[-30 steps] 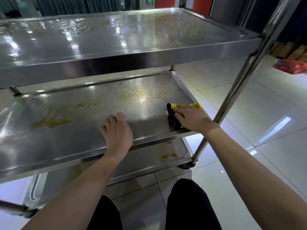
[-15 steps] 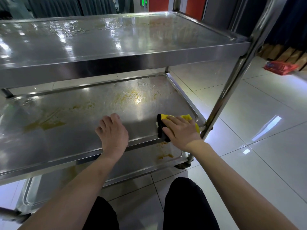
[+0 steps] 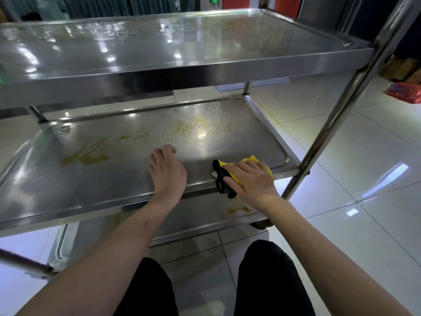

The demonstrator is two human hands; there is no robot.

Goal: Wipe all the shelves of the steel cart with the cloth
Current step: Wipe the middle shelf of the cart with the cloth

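Yellow cloth (image 3: 251,161) — shelf's (image 3: 114,179) front-right edge

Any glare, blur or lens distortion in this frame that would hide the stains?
Head view: ceiling lights glare off the top shelf and middle shelf, partly washing out the yellow stains; wide-angle bends the cart post; the left edges look smeared; hands sharp.

Steel cart (image 3: 337,115): polished metal, mirror-bright tubular posts. Top shelf (image 3: 159,53) glossy, with streaky film. Middle shelf (image 3: 114,174) smooth brushed steel, dulled by yellowish dried smears. Cloth (image 3: 248,161): soft yellow fabric, black trim, matt. Floor (image 3: 364,156): glazed tile, highly reflective.
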